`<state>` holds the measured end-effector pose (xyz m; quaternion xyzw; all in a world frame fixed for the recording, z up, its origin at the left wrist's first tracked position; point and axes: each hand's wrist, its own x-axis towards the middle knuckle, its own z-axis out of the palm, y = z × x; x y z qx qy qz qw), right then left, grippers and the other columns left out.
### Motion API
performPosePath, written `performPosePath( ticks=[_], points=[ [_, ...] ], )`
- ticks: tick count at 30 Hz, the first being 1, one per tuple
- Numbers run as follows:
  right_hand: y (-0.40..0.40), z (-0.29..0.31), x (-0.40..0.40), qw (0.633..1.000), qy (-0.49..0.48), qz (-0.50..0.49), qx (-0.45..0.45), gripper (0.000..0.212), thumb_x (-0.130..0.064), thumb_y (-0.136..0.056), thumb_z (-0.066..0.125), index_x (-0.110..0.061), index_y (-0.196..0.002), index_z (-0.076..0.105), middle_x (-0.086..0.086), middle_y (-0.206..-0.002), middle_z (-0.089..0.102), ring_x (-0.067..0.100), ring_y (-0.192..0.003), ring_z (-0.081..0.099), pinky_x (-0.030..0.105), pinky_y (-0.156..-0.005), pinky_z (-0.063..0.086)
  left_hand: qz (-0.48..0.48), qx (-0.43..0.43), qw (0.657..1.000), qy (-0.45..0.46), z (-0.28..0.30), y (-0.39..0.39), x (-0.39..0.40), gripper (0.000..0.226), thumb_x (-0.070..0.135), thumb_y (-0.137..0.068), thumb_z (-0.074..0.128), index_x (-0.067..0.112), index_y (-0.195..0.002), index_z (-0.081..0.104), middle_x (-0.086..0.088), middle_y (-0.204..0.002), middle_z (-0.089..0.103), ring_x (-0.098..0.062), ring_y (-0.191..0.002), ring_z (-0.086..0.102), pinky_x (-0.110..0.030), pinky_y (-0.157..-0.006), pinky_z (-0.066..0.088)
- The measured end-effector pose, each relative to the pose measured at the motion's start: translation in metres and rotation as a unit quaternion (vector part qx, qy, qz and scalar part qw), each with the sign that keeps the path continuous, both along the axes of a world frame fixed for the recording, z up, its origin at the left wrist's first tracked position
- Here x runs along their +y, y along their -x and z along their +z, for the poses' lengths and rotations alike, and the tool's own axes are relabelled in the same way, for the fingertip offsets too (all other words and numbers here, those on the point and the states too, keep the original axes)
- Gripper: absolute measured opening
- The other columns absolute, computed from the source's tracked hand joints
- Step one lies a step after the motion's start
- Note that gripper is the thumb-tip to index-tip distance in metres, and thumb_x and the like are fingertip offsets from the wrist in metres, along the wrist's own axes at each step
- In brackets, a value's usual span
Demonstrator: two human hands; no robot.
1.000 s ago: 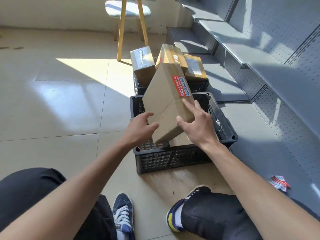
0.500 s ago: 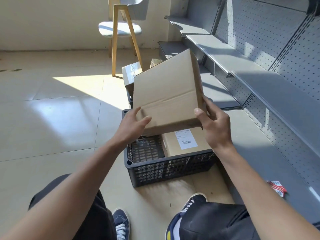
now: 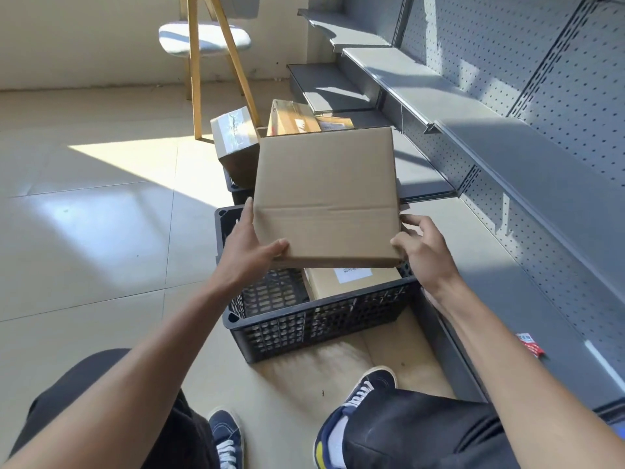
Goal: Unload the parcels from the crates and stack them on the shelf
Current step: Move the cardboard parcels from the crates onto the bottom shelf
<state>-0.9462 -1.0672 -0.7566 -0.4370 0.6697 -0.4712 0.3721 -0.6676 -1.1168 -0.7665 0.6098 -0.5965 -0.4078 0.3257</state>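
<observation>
Holding a plain brown cardboard parcel [image 3: 326, 198] between both hands, we have it raised above the near black crate [image 3: 304, 328], broad face tilted up toward us, a flap seam running across its lower half. Our left hand [image 3: 248, 247] grips the lower left corner: thumb curled over the face, fingers running up along the left edge. Our right hand [image 3: 422, 248] clasps the lower right corner, thumb on the near edge, fingers wrapped around the side and partly hidden behind the parcel. Below it, inside the near crate, a second parcel [image 3: 351, 282] with a white printed label lies flat against the right half; the left half shows bare mesh floor. Beyond, a far crate [image 3: 236, 191], mostly hidden, carries a taped box [image 3: 233, 140] leaning on its left side and two more parcels [image 3: 294, 118] behind. To our right runs the grey metal shelf [image 3: 507, 157] with pegboard backing, its boards in sun and shadow. A red-and-white scrap [image 3: 529, 343] lies on the lowest board. A wooden-legged chair [image 3: 204, 38] stands at the back wall. Pale floor tiles [image 3: 94, 231] catch a bright patch of sunlight. Our dark-trousered knees and blue sneakers [image 3: 226, 438] show at the bottom edge.
</observation>
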Motion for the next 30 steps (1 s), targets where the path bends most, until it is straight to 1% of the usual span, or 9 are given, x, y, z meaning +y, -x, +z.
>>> performPosePath(
  ticks=[3, 6, 10, 13, 16, 19, 22, 26, 30],
  points=[
    [0.001, -0.009, 0.0, 1.0, -0.016, 0.01, 0.008, 0.064, -0.032, -0.067, 0.07, -0.031, -0.128, 0.051, -0.005, -0.115, 0.072, 0.012, -0.104, 0.069, 0.041, -0.099, 0.052, 0.006, 0.002, 1.0, -0.007, -0.004, -0.002, -0.003, 0.111, 0.033, -0.072, 0.089, 0.036, -0.157, 0.018, -0.003, -0.144, 0.05, -0.027, -0.126, 0.055, -0.054, -0.102, 0.052],
    [-0.001, -0.011, 0.003, 0.998, 0.002, 0.009, 0.069, 0.063, -0.046, -0.082, 0.071, -0.036, -0.14, 0.05, -0.011, -0.116, 0.072, 0.007, -0.107, 0.067, 0.032, -0.097, 0.05, -0.001, 0.0, 1.0, -0.017, -0.006, -0.004, -0.005, 0.106, 0.041, -0.058, 0.09, 0.034, -0.149, 0.036, -0.001, -0.136, 0.054, -0.026, -0.121, 0.058, -0.052, -0.1, 0.053],
    [-0.002, -0.016, 0.002, 0.989, 0.007, -0.043, 0.139, 0.051, -0.066, -0.08, 0.062, -0.026, -0.111, 0.067, -0.008, -0.101, 0.075, 0.014, -0.098, 0.069, 0.04, -0.089, 0.054, -0.007, 0.004, 1.0, -0.002, -0.004, -0.007, 0.001, 0.089, 0.017, -0.071, 0.09, 0.031, -0.147, 0.045, -0.001, -0.135, 0.054, -0.026, -0.12, 0.058, -0.052, -0.097, 0.055],
    [-0.003, -0.014, 0.0, 0.989, -0.006, -0.072, 0.13, 0.035, -0.044, -0.084, 0.074, -0.026, -0.11, 0.057, -0.006, -0.105, 0.073, 0.014, -0.097, 0.067, 0.032, -0.084, 0.051, 0.011, 0.03, 0.999, 0.005, -0.005, -0.008, 0.002, 0.072, 0.003, -0.077, 0.083, 0.022, -0.139, 0.05, -0.001, -0.131, 0.058, -0.025, -0.119, 0.059, -0.049, -0.086, 0.06],
    [-0.001, -0.015, 0.001, 0.988, -0.037, -0.055, 0.14, 0.056, -0.038, -0.086, 0.075, -0.03, -0.133, 0.046, -0.01, -0.109, 0.067, 0.011, -0.095, 0.061, 0.02, -0.076, 0.044, 0.018, 0.048, 0.999, 0.008, -0.004, -0.008, 0.003, 0.059, 0.002, -0.081, 0.08, 0.021, -0.129, 0.051, 0.003, -0.127, 0.058, -0.021, -0.118, 0.06, -0.048, -0.084, 0.061],
    [-0.004, -0.02, 0.002, 0.986, -0.065, -0.033, 0.149, 0.084, -0.044, -0.073, 0.076, -0.038, -0.147, 0.039, -0.008, -0.13, 0.062, 0.018, -0.113, 0.06, 0.04, -0.099, 0.049, 0.006, 0.049, 0.999, 0.005, -0.003, -0.007, 0.003, 0.084, 0.001, -0.081, 0.081, 0.024, -0.149, 0.035, 0.005, -0.128, 0.055, -0.015, -0.109, 0.061, -0.037, -0.077, 0.06],
    [-0.005, -0.029, 0.0, 0.992, -0.061, -0.014, 0.11, 0.095, -0.043, -0.059, 0.078, -0.037, -0.146, 0.039, -0.009, -0.136, 0.058, 0.016, -0.119, 0.059, 0.045, -0.103, 0.049, -0.017, 0.032, 0.999, -0.003, -0.005, -0.007, 0.003, 0.11, 0.001, -0.078, 0.082, 0.03, -0.161, 0.015, 0.004, -0.129, 0.052, -0.013, -0.105, 0.061, -0.038, -0.072, 0.06],
    [-0.009, -0.03, -0.002, 0.997, -0.051, -0.035, 0.053, 0.089, -0.04, -0.055, 0.081, -0.032, -0.138, 0.049, -0.014, -0.125, 0.063, 0.01, -0.113, 0.062, 0.042, -0.1, 0.052, -0.033, 0.003, 0.999, -0.004, -0.007, -0.009, 0.004, 0.089, -0.002, -0.078, 0.079, 0.029, -0.153, 0.042, -0.002, -0.135, 0.049, -0.025, -0.115, 0.059, -0.045, -0.075, 0.064],
    [-0.014, -0.024, -0.001, 0.997, -0.04, -0.068, 0.026, 0.064, -0.028, -0.071, 0.08, -0.026, -0.129, 0.054, -0.012, -0.119, 0.063, 0.005, -0.105, 0.062, 0.038, -0.098, 0.051, -0.003, 0.042, 0.999, 0.007, -0.008, -0.014, 0.001, 0.063, 0.0, -0.086, 0.073, 0.021, -0.142, 0.054, -0.005, -0.136, 0.059, -0.024, -0.113, 0.064, -0.034, -0.071, 0.06]
  ],
)
